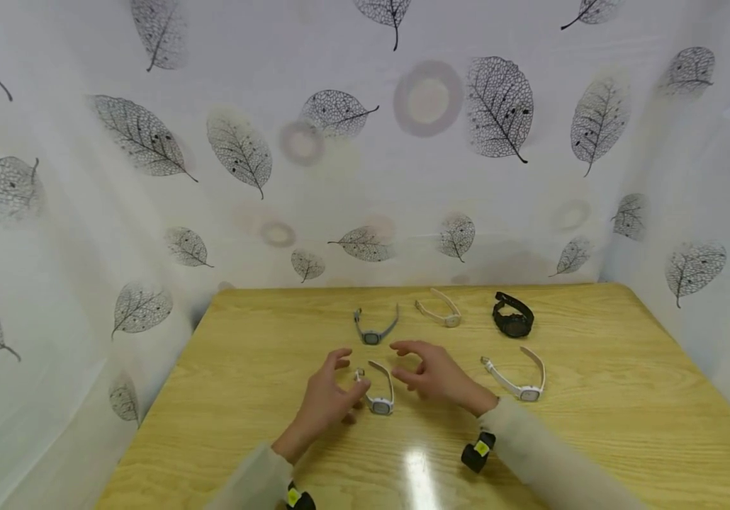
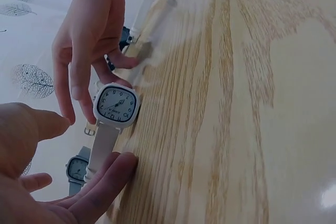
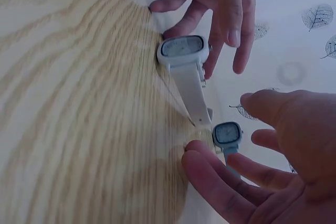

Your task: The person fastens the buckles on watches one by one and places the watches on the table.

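A white wristwatch with a squarish dial lies on the table, its strap ends curving up and away from me. My left hand is at its left side, thumb and fingers spread and loosely bent around the strap's buckle end. In the left wrist view the fingertips rest on the wood beside the strap; whether they touch it I cannot tell. On the other side, my right hand hovers with relaxed, parted fingers, apart from the watch in the head view. Neither hand grips anything.
Behind the hands lies a grey-blue watch. Farther back are a pale beige watch and a black watch. Another white watch sits to the right. A leaf-patterned curtain surrounds the wooden table.
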`<state>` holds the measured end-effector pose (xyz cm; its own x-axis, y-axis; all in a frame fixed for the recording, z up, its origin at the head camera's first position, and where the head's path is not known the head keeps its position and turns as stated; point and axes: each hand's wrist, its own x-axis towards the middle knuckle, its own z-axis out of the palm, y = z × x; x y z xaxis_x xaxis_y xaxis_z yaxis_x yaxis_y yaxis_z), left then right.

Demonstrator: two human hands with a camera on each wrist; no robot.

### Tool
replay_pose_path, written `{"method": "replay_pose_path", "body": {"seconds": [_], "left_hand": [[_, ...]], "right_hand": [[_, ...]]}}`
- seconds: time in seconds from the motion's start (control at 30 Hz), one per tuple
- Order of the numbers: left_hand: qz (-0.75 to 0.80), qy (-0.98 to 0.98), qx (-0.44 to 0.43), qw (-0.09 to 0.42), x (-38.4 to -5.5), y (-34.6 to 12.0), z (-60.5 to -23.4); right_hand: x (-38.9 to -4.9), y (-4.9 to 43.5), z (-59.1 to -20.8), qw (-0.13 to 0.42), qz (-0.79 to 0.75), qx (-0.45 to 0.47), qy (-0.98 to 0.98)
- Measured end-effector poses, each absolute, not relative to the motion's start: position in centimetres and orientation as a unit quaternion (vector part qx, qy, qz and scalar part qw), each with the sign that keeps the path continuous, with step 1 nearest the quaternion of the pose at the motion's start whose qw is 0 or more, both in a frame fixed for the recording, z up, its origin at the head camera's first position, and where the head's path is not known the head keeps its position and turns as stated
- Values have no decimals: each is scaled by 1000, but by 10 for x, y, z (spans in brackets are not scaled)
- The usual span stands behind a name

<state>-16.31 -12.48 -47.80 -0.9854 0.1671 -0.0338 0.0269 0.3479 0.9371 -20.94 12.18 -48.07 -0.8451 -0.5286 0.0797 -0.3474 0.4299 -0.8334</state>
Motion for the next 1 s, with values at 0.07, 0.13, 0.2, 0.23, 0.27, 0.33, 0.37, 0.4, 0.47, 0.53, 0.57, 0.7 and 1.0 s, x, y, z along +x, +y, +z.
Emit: {"method": "replay_pose_path", "body": {"seconds": [0.07, 0.13, 0.2, 0.23, 0.27, 0.33, 0.37, 0.4, 0.47, 0.53, 0.57, 0.7, 1.0], "left_hand": [[578, 812, 46, 66, -163, -123, -478], [583, 809, 32, 69, -162, -120, -478], [587, 807, 17, 71, -162, -118, -478], [587, 806, 11, 71, -162, -117, -479], [588, 806, 3, 71, -162, -116, -479], [588, 806, -10, 68, -162, -114, -480], [588, 806, -15, 65, -163, -113, -481], [587, 807, -20, 61, -163, -112, -481], [585, 809, -27, 51, -164, -110, -482], [581, 812, -35, 41, -165, -108, -483], [580, 813, -37, 37, -165, -106, -483], [574, 817, -50, 28, -167, -102, -484], [559, 826, -67, 33, -166, -100, -480]], "right_hand": [[-209, 118, -481, 114, -477, -245, 836], [-209, 113, -482, 125, -487, -233, 832], [-209, 109, -484, 134, -495, -220, 830], [-208, 107, -484, 138, -501, -213, 828], [-208, 105, -485, 141, -504, -207, 826], [-207, 102, -485, 144, -510, -197, 825], [-206, 101, -485, 144, -512, -195, 824], [-206, 100, -485, 143, -512, -193, 825], [-205, 97, -485, 138, -509, -194, 827], [-205, 95, -486, 129, -504, -194, 832], [-205, 94, -486, 124, -502, -196, 833], [-205, 90, -487, 113, -494, -188, 841], [-205, 87, -488, 90, -461, -195, 861]]}}
